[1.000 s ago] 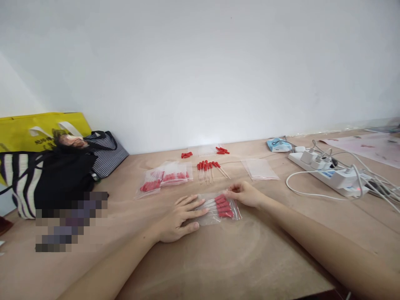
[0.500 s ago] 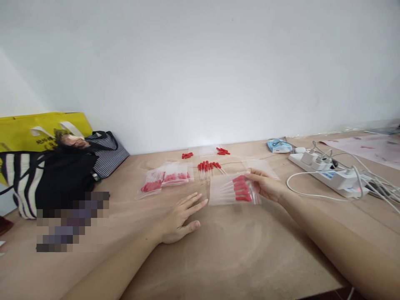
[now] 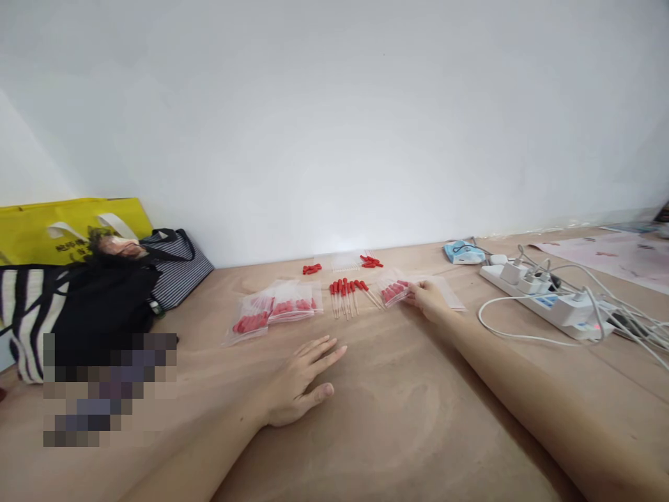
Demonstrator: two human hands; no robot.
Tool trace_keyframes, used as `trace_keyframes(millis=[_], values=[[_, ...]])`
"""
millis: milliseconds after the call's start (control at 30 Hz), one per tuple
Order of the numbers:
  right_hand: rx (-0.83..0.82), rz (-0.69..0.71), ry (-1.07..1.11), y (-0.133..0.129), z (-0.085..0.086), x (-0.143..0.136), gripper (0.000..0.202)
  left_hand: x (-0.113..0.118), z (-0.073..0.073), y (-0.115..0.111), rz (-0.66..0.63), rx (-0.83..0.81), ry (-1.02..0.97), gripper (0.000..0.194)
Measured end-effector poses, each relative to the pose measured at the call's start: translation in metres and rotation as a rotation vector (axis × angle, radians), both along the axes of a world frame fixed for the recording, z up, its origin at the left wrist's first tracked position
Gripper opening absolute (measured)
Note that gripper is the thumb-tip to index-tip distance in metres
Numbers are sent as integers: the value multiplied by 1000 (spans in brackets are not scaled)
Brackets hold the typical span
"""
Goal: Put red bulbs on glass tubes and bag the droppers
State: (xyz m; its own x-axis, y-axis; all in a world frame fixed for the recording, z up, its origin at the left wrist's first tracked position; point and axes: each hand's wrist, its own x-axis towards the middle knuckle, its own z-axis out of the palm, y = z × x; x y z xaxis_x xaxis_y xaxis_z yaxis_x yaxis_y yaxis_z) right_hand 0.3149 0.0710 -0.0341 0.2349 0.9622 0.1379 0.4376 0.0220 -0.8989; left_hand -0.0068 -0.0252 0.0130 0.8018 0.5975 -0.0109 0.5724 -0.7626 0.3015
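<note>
My right hand [image 3: 428, 301] pinches the edge of a clear zip bag [image 3: 394, 291] that holds several droppers with red rubber bulbs. This bag is low over the table or on it; I cannot tell which. Just left of it lie loose droppers [image 3: 345, 287], red bulbs pointing away from me and thin clear tubes toward me. My left hand [image 3: 300, 383] rests flat on the table, fingers spread, holding nothing. Beyond it on the left are more filled bags of droppers [image 3: 293, 305], overlapping one another. Flat clear bags [image 3: 454, 294] lie partly hidden behind my right hand.
Near the wall are two small piles of red bulbs, one left [image 3: 312, 268] and one right [image 3: 371, 262]. A white power strip [image 3: 548, 303] with cables and a blue mask [image 3: 464, 252] are at right. A black bag [image 3: 99, 307] and yellow bag [image 3: 31, 223] stand left.
My right hand has carried the filled bag away from me, from in front of the loose droppers to their right side. My left hand has stayed in place.
</note>
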Motion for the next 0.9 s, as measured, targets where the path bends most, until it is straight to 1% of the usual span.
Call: trace_keyframes(millis=[100,233,300,333,400,467,600,700,900], values=[[-72,-152,-118,-5,3,9,23,0,0,0,-7,-3,-3,52],[-128,-353,-298,-15,14,38,37,0,-1,2,-6,-1,-7,51],[-246,-444,-450,-19,16,53,46,0,-1,2,-8,-4,-9,51],[-323,-466,-521,-20,16,59,50,0,-1,2,-7,-7,-9,51],[-457,-466,-619,-22,14,68,56,1,-1,2,2,-16,0,51],[-506,-442,-641,-21,11,73,56,2,0,1,15,-17,13,50],[-504,-441,-654,-19,8,77,54,3,0,0,24,-2,25,51],[-489,-445,-666,-19,7,78,57,3,0,0,23,2,26,51],[-502,-462,-645,-20,10,78,57,2,-1,0,26,8,12,50]])
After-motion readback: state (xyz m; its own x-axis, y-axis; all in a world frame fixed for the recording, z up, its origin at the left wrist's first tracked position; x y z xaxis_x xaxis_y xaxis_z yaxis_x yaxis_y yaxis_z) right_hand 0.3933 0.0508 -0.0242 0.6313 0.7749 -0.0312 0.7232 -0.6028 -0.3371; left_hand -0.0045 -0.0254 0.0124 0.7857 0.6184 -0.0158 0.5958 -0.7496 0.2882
